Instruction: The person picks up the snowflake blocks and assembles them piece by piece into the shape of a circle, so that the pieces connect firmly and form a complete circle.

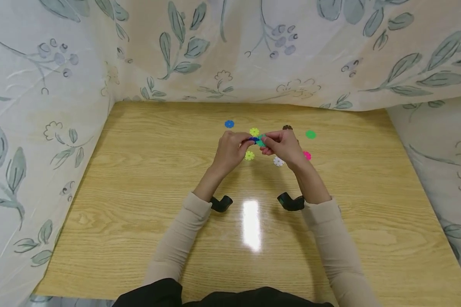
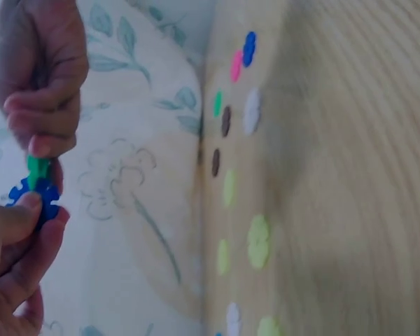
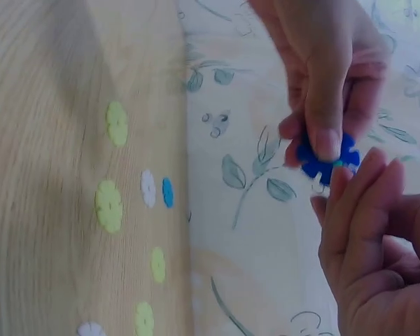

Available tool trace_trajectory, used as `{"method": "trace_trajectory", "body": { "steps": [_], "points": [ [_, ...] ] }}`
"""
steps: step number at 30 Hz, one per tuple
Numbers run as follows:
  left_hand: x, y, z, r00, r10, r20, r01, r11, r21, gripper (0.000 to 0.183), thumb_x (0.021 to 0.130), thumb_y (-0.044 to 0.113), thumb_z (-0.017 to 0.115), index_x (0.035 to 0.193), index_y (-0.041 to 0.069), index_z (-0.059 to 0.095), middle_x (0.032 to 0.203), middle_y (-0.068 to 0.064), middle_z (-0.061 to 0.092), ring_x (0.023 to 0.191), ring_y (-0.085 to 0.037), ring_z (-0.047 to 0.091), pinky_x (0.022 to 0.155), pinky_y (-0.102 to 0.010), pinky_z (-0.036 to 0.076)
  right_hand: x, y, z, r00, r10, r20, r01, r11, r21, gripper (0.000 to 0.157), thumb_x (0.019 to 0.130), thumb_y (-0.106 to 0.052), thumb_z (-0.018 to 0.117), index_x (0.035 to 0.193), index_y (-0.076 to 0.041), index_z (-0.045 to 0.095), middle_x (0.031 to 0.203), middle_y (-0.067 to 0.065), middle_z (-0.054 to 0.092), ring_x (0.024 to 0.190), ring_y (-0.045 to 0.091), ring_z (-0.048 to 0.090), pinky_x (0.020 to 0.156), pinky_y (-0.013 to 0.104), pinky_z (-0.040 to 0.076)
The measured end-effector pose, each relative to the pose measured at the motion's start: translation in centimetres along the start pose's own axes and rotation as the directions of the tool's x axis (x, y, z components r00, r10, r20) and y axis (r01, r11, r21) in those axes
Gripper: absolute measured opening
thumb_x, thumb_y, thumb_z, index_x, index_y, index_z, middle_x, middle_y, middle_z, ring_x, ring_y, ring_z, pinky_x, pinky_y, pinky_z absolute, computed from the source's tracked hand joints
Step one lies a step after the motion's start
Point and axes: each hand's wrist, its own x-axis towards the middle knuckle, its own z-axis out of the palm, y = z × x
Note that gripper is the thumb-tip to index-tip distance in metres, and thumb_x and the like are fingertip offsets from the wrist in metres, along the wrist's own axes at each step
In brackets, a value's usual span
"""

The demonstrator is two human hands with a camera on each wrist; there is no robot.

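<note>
Over the far middle of the table, my left hand [image 1: 229, 150] pinches a dark blue notched disc [image 3: 315, 165] between thumb and fingers. Facing it, my right hand [image 1: 287, 147] holds a green notched disc [image 1: 260, 141] by its edge. The two discs meet edge to edge at an angle, the green one [image 2: 38, 170] at a notch of the blue one in the left wrist view. How deep they sit in each other is hidden by the fingers. Both hands are raised above the tabletop.
Loose notched discs lie around the hands on the wooden table [image 1: 138, 192]: blue [image 1: 229, 124], yellow [image 1: 249, 155], white [image 1: 278, 161], brown [image 1: 287, 127], green [image 1: 310, 134] and pink [image 1: 307, 155]. A leaf-patterned cloth [image 1: 223, 55] hangs behind. Black curved mounts [image 1: 221, 204] sit at both wrists.
</note>
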Motion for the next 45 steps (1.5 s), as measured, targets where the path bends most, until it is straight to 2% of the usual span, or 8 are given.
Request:
{"method": "trace_trajectory", "body": {
  "steps": [5,12,21,24,27,31,33,45],
  "points": [
    [0.1,-0.3,-0.7,0.999,0.007,0.047,-0.006,1.0,-0.013,0.016,0.084,0.018,0.066,0.09,0.003,0.07,0.085,-0.005,0.072,0.075,-0.014,0.065,0.077,-0.03,0.042,0.3,-0.1,-0.3,0.999,0.008,0.042,-0.007,1.0,-0.015,0.033,0.094,-0.009,0.049,0.116,0.015,0.055,0.068,-0.008,0.065,0.056,0.001,0.06,0.057,0.014,0.05],
    [0.4,0.1,-1.0,0.992,-0.032,0.126,0.032,0.999,0.003,0.048,0.08,0.031,0.068,0.121,0.006,0.06,0.105,-0.004,0.067,0.097,-0.015,0.06,0.087,-0.04,0.036,0.9,0.0,-0.4,0.998,0.042,0.042,-0.038,0.996,-0.078,0.033,0.094,-0.017,0.052,0.116,0.007,0.059,0.071,-0.001,0.061,0.052,0.006,0.05,0.052,0.017,0.038],
    [0.5,-0.2,-1.0,0.974,0.026,0.224,-0.018,0.999,-0.034,0.043,0.081,0.026,0.067,0.118,0.004,0.062,0.102,-0.008,0.058,0.095,-0.022,0.051,0.085,-0.039,0.035,1.1,0.0,-0.3,0.995,0.051,0.083,-0.04,0.991,-0.129,0.031,0.095,-0.018,0.05,0.112,0.006,0.061,0.06,-0.002,0.052,0.053,0.009,0.046,0.054,0.023,0.036],
    [0.5,-0.3,-1.1,0.975,0.016,0.223,-0.011,1.0,-0.024,0.041,0.082,0.024,0.067,0.117,0.003,0.063,0.101,-0.009,0.058,0.095,-0.022,0.051,0.085,-0.039,0.036,1.2,0.5,-0.6,0.998,0.024,0.062,-0.014,0.987,-0.159,0.033,0.096,-0.02,0.047,0.111,0.006,0.062,0.069,0.002,0.059,0.057,0.011,0.05,0.056,0.024,0.039],
    [0.4,-0.6,-1.2,0.978,-0.006,0.206,0.004,1.0,0.013,0.041,0.083,0.023,0.067,0.118,0.003,0.062,0.101,-0.01,0.059,0.092,-0.022,0.053,0.083,-0.038,0.038,1.1,1.6,-1.4,1.0,0.018,0.016,-0.012,0.94,-0.341,0.034,0.096,-0.02,0.047,0.113,0.006,0.061,0.09,0.013,0.065,0.072,0.021,0.06,0.065,0.029,0.047],
    [0.2,-1.0,-1.3,0.981,-0.028,0.194,0.014,0.997,0.073,0.044,0.084,0.023,0.067,0.122,0.003,0.059,0.101,-0.01,0.058,0.09,-0.021,0.051,0.08,-0.037,0.038,0.9,3.7,-2.4,0.995,0.102,0.006,-0.076,0.773,-0.63,0.041,0.093,-0.019,0.054,0.12,0.012,0.052,0.113,0.029,0.056,0.102,0.04,0.055,0.082,0.046,0.047],
    [0.1,-1.2,-1.3,0.981,-0.035,0.189,0.018,0.996,0.09,0.045,0.084,0.024,0.067,0.123,0.004,0.058,0.102,-0.009,0.058,0.089,-0.021,0.05,0.078,-0.036,0.037,0.9,4.6,-2.6,0.988,0.152,0.019,-0.098,0.724,-0.683,0.048,0.09,-0.019,0.058,0.122,0.015,0.047,0.118,0.032,0.05,0.111,0.043,0.047,0.089,0.05,0.043],
    [0.0,-1.7,-0.9,0.99,-0.032,0.134,0.022,0.997,0.076,0.044,0.082,0.023,0.069,0.119,0.003,0.061,0.097,-0.01,0.058,0.085,-0.021,0.049,0.076,-0.035,0.038,1.4,7.1,-1.8,0.983,0.179,-0.031,-0.149,0.694,-0.704,0.035,0.089,-0.013,0.06,0.112,0.007,0.043,0.118,0.033,0.037,0.091,0.035,0.048,0.082,0.045,0.044]
  ]
}}
